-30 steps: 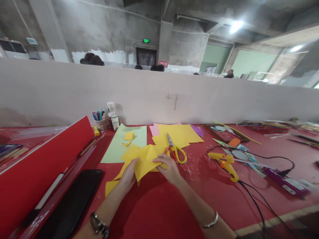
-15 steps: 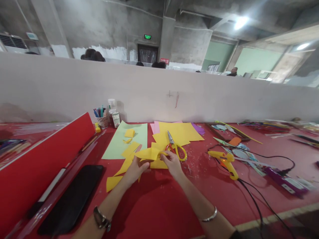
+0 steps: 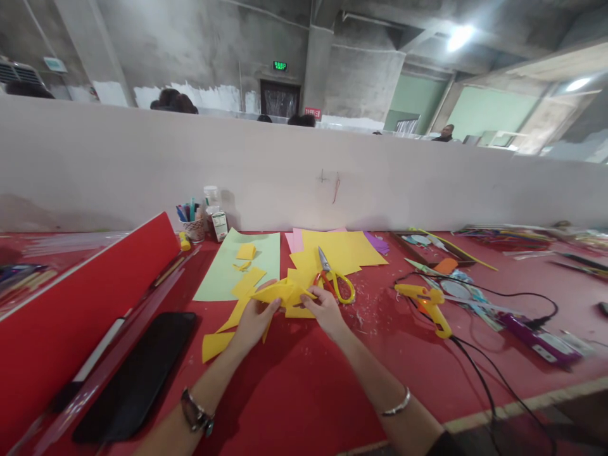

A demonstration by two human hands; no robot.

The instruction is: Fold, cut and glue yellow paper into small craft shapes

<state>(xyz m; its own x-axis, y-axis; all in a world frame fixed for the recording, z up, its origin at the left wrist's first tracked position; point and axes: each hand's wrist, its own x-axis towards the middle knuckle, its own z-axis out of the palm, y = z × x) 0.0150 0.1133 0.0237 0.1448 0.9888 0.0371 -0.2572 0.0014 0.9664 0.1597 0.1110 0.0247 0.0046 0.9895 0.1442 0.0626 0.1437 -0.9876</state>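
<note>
A folded piece of yellow paper (image 3: 280, 291) is held up between my two hands above the red table. My left hand (image 3: 256, 316) grips its left part, thumb on the near side. At the right end, the fingertips of my right hand (image 3: 325, 310) pinch the paper. Scissors with red and yellow handles (image 3: 339, 285) lie just beyond my right hand, on yellow sheets (image 3: 337, 250). Yellow offcuts (image 3: 216, 347) lie left of and under my left hand. A small folded yellow piece (image 3: 246, 251) rests on a pale green sheet (image 3: 218, 272).
To the right lies a yellow glue gun (image 3: 427, 304) with its black cord, near a purple power strip (image 3: 541, 342). A black phone (image 3: 137, 373) and a red board (image 3: 85, 316) are at left. A pen cup (image 3: 193, 229) stands by the white partition (image 3: 266, 171).
The yellow paper has tilted and its folds now look narrower. My left thumb has moved up onto it, and my right hand still pinches its right end.
</note>
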